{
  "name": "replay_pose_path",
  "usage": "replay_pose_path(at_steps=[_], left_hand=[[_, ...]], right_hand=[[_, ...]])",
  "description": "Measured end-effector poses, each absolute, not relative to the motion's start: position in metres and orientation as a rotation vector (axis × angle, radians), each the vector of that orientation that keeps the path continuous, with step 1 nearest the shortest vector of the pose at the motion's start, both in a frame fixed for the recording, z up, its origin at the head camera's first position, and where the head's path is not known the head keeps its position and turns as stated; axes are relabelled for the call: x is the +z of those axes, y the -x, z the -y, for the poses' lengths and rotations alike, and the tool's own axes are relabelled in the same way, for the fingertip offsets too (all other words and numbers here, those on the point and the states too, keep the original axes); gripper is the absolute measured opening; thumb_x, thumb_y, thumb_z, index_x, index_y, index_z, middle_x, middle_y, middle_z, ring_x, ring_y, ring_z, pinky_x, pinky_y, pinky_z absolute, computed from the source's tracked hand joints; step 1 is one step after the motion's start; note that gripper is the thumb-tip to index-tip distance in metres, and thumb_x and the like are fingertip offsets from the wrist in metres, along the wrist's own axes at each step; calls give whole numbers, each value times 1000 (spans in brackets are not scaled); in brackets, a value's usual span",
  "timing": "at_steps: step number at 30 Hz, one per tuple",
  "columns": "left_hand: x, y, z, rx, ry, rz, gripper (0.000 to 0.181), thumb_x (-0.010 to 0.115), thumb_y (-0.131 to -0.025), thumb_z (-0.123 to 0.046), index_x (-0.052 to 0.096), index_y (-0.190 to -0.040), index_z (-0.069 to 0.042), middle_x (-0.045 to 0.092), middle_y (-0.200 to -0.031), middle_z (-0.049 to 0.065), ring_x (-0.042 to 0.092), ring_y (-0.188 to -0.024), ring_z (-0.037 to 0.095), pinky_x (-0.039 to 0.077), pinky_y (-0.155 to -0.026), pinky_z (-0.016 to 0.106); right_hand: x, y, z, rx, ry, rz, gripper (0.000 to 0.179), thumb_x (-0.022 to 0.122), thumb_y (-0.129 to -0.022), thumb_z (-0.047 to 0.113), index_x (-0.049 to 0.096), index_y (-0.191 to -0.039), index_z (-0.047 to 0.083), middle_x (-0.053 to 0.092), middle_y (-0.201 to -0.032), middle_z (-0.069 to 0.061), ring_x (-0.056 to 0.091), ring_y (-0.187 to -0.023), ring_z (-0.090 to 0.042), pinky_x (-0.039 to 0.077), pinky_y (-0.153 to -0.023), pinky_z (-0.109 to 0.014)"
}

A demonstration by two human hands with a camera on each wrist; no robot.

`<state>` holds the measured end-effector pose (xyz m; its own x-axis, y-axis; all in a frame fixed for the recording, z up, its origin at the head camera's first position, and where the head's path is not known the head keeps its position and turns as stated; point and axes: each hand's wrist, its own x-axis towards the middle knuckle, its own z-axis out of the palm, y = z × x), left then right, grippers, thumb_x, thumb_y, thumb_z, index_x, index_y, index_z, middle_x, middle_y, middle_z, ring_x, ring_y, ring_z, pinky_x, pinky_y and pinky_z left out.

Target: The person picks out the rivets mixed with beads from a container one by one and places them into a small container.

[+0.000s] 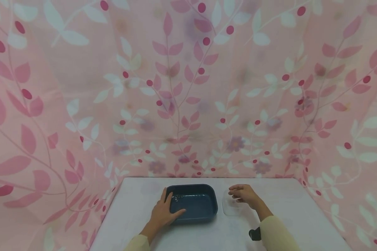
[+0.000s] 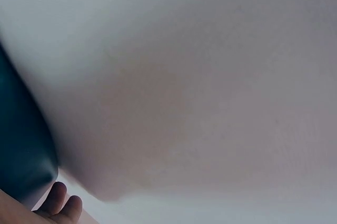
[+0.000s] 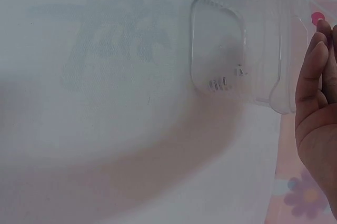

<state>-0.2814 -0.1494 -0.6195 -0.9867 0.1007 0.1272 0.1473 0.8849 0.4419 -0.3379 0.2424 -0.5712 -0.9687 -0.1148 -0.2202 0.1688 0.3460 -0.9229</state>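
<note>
A dark blue rectangular dish point(image 1: 196, 209) lies on the table, with a few small shiny pieces point(image 1: 177, 198) in its left part. My left hand point(image 1: 164, 211) holds the dish's left end, fingers along the side wall and thumb over the near rim. In the left wrist view two fingertips point(image 2: 66, 205) show beside the dish's corner point(image 2: 26, 145). Right of the dish stands a clear plastic container point(image 1: 230, 208). Several small shiny pieces point(image 3: 218, 83) lie at its bottom. Over its mouth hovers my right hand point(image 1: 246, 196), fingers extended; nothing visible is between them.
Both things stand on a white-covered table point(image 1: 289, 209). A pink curtain with leaf patterns point(image 1: 188, 87) hangs behind and along both sides. On the right wrist sits a black device point(image 1: 254, 234). Table surface lies between the dish and the container.
</note>
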Motion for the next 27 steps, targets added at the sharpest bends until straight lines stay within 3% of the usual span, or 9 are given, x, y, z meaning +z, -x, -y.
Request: replay_pose_path(at_steps=[27], left_hand=[[-618,281,151,-705,195,2940,111,56,-72,-86,38,-151,-11,18,-164,14,54,-122,45,48,-92,61]], right_hand=[[-569,336,-237,-1632,-29,-2383,33,68,-93,19,67,-116,-5,75,-101,-11,68,-99,-35,59,-79,-40]])
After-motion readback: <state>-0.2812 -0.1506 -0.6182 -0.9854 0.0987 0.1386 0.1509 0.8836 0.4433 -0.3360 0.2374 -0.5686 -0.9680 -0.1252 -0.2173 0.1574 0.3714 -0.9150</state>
